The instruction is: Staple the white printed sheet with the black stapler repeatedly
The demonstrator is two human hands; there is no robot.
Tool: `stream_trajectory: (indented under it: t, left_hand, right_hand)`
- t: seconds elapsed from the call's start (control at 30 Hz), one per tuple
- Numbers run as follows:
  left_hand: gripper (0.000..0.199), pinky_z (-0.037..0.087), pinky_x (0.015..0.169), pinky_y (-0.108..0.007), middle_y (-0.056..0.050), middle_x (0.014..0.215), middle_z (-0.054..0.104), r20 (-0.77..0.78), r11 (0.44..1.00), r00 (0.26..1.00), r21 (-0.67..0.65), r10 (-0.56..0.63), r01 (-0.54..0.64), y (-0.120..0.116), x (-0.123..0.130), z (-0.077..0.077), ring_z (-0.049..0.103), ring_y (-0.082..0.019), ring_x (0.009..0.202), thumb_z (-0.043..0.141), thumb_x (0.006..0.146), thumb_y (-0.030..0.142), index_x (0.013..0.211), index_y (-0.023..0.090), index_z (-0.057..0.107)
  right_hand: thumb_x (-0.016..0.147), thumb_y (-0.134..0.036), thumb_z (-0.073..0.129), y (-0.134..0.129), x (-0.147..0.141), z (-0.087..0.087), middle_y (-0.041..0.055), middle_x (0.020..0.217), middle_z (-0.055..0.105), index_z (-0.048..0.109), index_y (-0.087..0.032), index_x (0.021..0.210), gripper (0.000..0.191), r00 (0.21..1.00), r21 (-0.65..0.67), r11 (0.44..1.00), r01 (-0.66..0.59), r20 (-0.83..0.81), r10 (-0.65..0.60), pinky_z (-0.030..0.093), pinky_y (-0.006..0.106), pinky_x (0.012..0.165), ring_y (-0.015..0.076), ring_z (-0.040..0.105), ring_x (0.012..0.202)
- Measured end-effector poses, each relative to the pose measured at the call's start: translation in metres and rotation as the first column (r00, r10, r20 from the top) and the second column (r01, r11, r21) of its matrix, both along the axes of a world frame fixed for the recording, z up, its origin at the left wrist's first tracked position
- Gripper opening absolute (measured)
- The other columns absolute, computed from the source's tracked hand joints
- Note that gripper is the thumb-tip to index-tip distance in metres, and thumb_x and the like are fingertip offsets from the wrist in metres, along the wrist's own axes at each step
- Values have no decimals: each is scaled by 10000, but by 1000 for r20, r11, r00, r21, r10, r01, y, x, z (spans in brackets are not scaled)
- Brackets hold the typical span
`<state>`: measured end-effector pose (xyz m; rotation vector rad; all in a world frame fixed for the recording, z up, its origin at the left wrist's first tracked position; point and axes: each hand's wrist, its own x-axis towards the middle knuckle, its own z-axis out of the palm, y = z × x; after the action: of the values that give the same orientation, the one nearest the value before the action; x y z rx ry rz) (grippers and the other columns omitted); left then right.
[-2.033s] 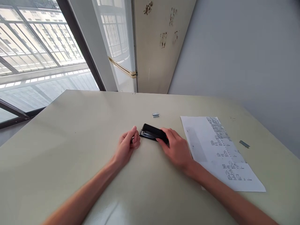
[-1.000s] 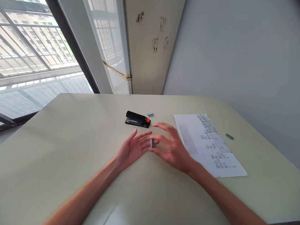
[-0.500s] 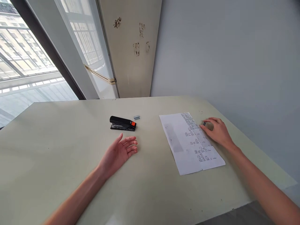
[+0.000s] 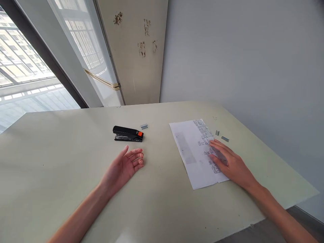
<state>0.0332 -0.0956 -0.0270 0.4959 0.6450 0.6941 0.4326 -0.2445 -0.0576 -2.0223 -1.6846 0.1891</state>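
We are holding nothing: left hand [image 4: 124, 167] lying slack near stapler [image 4: 128, 134], right hand [image 4: 233, 166] spread over paper [image 4: 188, 153], contact unclear; sideways dragging could be creasing it

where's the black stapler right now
In the head view, the black stapler with the orange patch lies left of centre on the pale table, just beyond the open left hand.
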Motion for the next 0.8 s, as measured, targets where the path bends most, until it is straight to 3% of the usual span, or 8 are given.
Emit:
stream_trajectory:
  t: [0.17, 0.37, 0.47, 0.57, 0.67, 0.8]
  left_hand:
    - [349, 609, 844, -316, -108, 974, 686, -4, 1000, 1000, 2, -2, 2, 0, 1, 0, 651, -194, 861, 743, 954, 418, 1062, 91, 796]
    - [215, 601, 881, -288, -77, 1011, 729, -66, 996, 998, 87, -7, 13, 0, 1, -4, 671, -166, 874, 767, 946, 321, 1064, 148, 814]
    - [209, 579, 993, -321, -99, 1262, 739, -88, 992, 996, 126, -6, 17, -1, 1, -4, 698, -230, 1106, 784, 918, 320, 1067, 179, 827]
    - [268, 485, 1163, -418, -100, 1479, 648, -69, 985, 998, 174, 8, 5, 0, 0, 0, 579, -340, 1391, 786, 892, 359, 1101, 197, 829]
    - [276, 382, 1256, -491, -98, 1520, 618, -63, 979, 996, 198, 58, -45, 0, 1, 4, 517, -389, 1457, 777, 889, 356, 1109, 196, 822]
    - [273, 357, 1277, -515, -117, 1499, 632, -89, 971, 986, 206, 143, -122, -1, 4, 6, 536, -394, 1444, 763, 899, 307, 1137, 180, 801]
  right_hand:
    - [1070, -549, 465, -21, -7, -10, -29, 1690, 429, 465, -393, 1570, 524, 999, -70, 997, -37, -9, 36, 465, 558, 1225, 285, 359, 1586]
    - [1071, -557, 459, -26, -8, -17, -9, 1692, 428, 481, -358, 1570, 538, 999, -79, 996, -36, -6, 36, 382, 580, 1277, 294, 365, 1584]
    - [1071, -566, 455, -25, -8, -17, -15, 1696, 420, 482, -358, 1565, 536, 1000, -91, 996, -21, -20, 19, 382, 575, 1278, 285, 349, 1591]
    - [1073, -562, 448, -25, -9, -16, -18, 1697, 418, 490, -354, 1557, 529, 999, -91, 996, -18, -28, 15, 373, 567, 1286, 277, 341, 1595]
    - [1071, -562, 449, -25, -9, -17, -23, 1693, 425, 494, -356, 1553, 525, 1000, -88, 996, -17, -27, 15, 368, 563, 1290, 274, 345, 1593]
    - [1070, -559, 454, -26, -10, -18, -36, 1683, 441, 488, -372, 1552, 518, 1000, -72, 997, -13, -13, 12, 365, 564, 1291, 273, 371, 1582]
